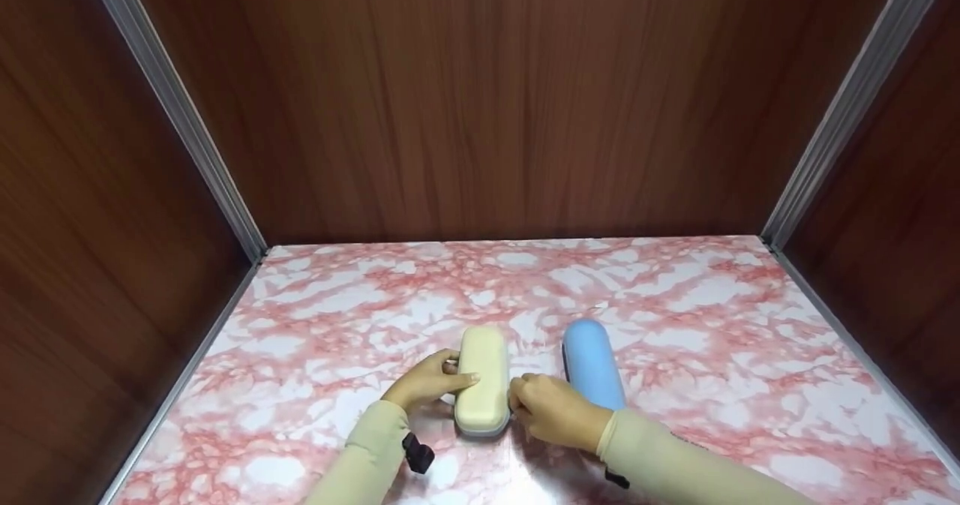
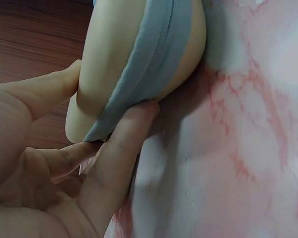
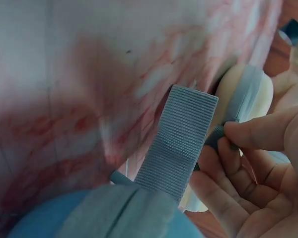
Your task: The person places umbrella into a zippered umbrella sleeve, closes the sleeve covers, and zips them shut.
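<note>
A pale yellow zip case [image 1: 484, 400], long with rounded ends, lies on the table. My left hand [image 1: 421, 383] grips its left side, thumb on the lid and fingers against the lower side. In the left wrist view a grey zip band [image 2: 151, 54] runs round the case. On the case's right side, my right hand [image 1: 559, 409] pinches a small grey ribbed tab [image 3: 216, 136] between thumb and forefinger, close against the zip band. Whether that tab is a strap or the zip's pull, I cannot tell.
A blue case [image 1: 592, 359] of similar shape lies right of the yellow one, partly behind my right hand. Its wide grey ribbed strap [image 3: 176, 141] sticks out towards the yellow case. Brown wood-grain panels [image 1: 480, 100] enclose the pink-and-white marbled table [image 1: 330, 302].
</note>
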`<action>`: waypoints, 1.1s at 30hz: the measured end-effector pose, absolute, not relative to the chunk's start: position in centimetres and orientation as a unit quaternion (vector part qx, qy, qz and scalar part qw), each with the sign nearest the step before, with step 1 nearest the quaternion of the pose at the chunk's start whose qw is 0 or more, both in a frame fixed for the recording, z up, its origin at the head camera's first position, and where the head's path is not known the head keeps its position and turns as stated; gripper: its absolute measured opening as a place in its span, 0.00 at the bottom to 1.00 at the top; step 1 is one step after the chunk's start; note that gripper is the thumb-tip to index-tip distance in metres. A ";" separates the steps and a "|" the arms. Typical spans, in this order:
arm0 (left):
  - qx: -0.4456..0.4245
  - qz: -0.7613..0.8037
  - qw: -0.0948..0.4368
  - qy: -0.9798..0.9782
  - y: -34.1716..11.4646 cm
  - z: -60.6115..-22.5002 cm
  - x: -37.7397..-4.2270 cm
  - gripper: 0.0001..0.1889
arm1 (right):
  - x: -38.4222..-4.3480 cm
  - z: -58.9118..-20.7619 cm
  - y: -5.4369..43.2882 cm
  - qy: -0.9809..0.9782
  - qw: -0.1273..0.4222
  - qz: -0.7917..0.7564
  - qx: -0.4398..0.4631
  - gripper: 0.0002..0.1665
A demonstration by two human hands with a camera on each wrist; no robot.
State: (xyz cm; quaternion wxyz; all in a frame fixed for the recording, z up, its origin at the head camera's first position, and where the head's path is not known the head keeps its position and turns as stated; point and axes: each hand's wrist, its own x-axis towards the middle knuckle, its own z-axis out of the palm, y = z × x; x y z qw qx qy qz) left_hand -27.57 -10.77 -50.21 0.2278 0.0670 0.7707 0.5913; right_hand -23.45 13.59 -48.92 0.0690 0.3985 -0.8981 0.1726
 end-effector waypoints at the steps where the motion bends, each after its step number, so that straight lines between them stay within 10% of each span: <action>1: 0.068 0.592 0.228 0.770 -10.7 -50.3 -27.6 0.33 | -23.5 -48.9 13.6 -0.899 0.070 0.172 0.397 0.12; 33: 0.054 0.583 0.225 0.779 -10.4 -50.2 -27.5 0.37 | -23.0 -48.0 15.4 -0.889 0.104 0.161 0.416 0.06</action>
